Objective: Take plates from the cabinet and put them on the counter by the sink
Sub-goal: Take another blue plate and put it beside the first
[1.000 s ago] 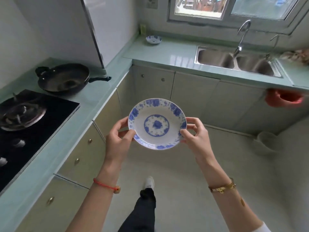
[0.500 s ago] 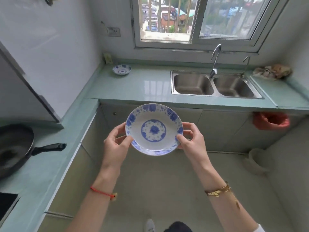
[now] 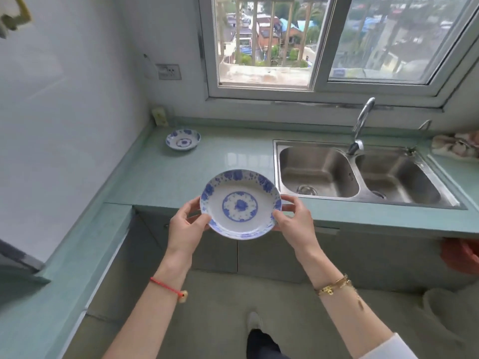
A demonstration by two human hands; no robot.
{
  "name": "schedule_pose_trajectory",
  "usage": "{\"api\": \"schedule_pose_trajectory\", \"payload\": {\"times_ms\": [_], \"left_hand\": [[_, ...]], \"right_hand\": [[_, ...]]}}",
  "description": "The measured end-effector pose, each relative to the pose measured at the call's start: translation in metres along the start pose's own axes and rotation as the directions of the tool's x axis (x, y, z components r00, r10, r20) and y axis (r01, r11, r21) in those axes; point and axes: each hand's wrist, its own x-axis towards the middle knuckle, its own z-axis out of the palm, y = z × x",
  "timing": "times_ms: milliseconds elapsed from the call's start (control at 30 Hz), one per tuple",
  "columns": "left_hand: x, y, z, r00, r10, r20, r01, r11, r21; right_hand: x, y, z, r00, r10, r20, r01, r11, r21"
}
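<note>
Left hand (image 3: 185, 229) and right hand (image 3: 295, 224) pinch opposite rims of the blue-patterned plate (image 3: 240, 204), held above the counter (image 3: 233, 161) edge beside the sink (image 3: 357, 172).

I see a red cord bracelet (image 3: 168, 288) on the left wrist, gold bracelets (image 3: 333, 285) and a white sleeve (image 3: 388, 348) on the right

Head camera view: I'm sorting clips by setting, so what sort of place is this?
Most likely a home kitchen: a stainless steel double sink with a curved tap, a pale green L-shaped counter, and cupboards beneath.
</note>
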Motion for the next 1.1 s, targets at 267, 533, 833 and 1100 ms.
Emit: {"api": "schedule_pose_trajectory", "payload": {"times_ms": [267,533,833,1100], "left_hand": [[0.166,0.002,0.053,0.997,-0.047,-0.067,0.051,0.997,0.057],[0.325,-0.019,0.071,0.988,-0.151,-0.024,0.150,0.988,-0.032],[0.499,-0.058,0.080,0.962,-0.261,0.081,0.262,0.965,0.000],[0.582,-0.109,0.095,0.916,-0.369,0.160,0.364,0.930,0.056]], "right_hand": [[0.190,-0.013,0.043,0.992,0.094,0.082,-0.090,0.995,-0.042],[0.346,0.007,0.109,0.987,0.157,0.047,-0.151,0.982,-0.111],[0.486,0.040,0.182,0.972,0.225,-0.070,-0.235,0.950,-0.207],[0.556,0.079,0.209,0.947,0.277,-0.161,-0.317,0.884,-0.344]]}}
